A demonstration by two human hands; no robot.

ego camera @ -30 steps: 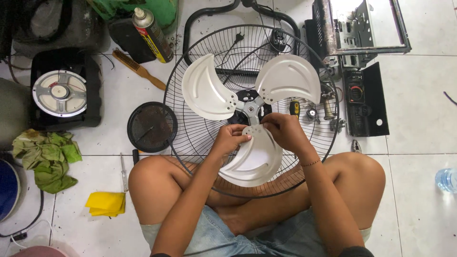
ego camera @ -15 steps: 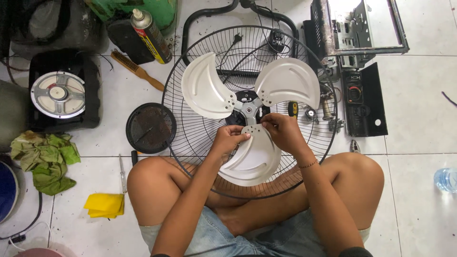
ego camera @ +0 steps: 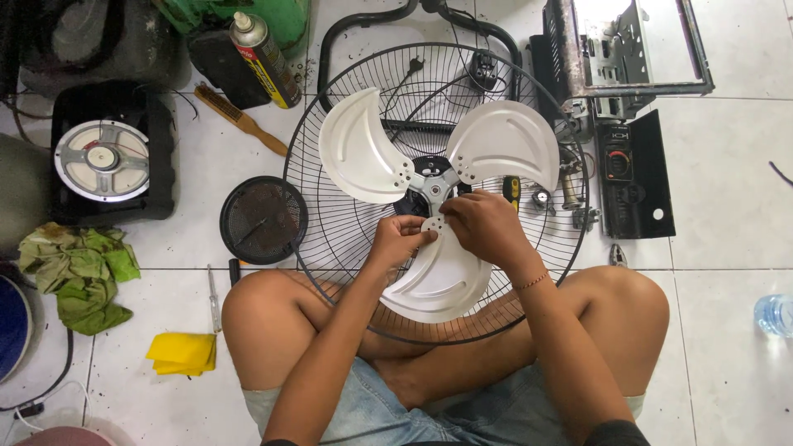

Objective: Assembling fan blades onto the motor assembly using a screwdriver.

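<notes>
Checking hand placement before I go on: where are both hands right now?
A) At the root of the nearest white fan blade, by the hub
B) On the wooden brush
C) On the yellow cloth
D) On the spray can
A: the left hand and right hand both pinch the inner end of the nearest white blade, where it meets the hub, over the wire guard.

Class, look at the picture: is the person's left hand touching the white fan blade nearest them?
Touching. The head view shows the left hand with its fingertips pressed on the root of the near fan blade, no gap visible.
</notes>
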